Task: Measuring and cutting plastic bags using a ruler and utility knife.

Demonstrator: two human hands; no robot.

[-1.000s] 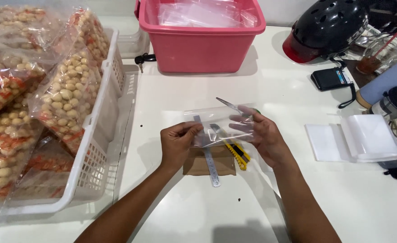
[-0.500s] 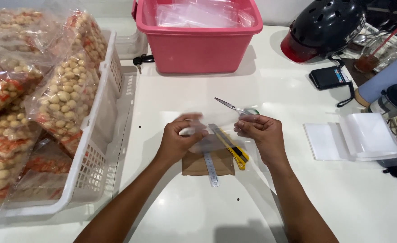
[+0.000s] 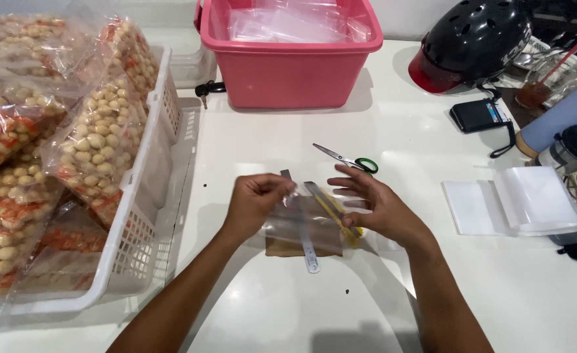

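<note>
Around: pink tub [image 3: 288, 65] w/ clear plastic inside is sitting well beyond the fingers; white basket [image 3: 146, 189] of snack packs [image 3: 95, 134] is standing off to the left-hand side; scissors [image 3: 347, 159] are lying just past the right fingertips; black helmet [image 3: 475, 39], dark wallet [image 3: 481, 114] and a stack of clear bags [image 3: 517, 199] are lying far out on the right.
In the way: steel ruler [image 3: 305, 238], yellow cutter [image 3: 337, 216] and a brown card [image 3: 288, 247] are lying on the counter [image 3: 301, 307] directly under the bag and hands, showing through the plastic.
Bag: clear plastic bag [image 3: 305, 219] is hanging between both hands, low over the tools; cannot tell if it's touching them.
Left hand [image 3: 252, 202]: fingers are closing in a pinch on the bag's upper left edge, thumb against fingertips.
Right hand [image 3: 373, 202]: fingers are spreading open and flat, palm down, resting on the bag's right side, not pinching it.
Vs 0.5 s ago: right hand was pinching the bag edge, now is opening out flat; bag was being held higher and taut, now is dropping lower over ruler and cutter; scissors' green handle is now showing clear of the fingers.
</note>
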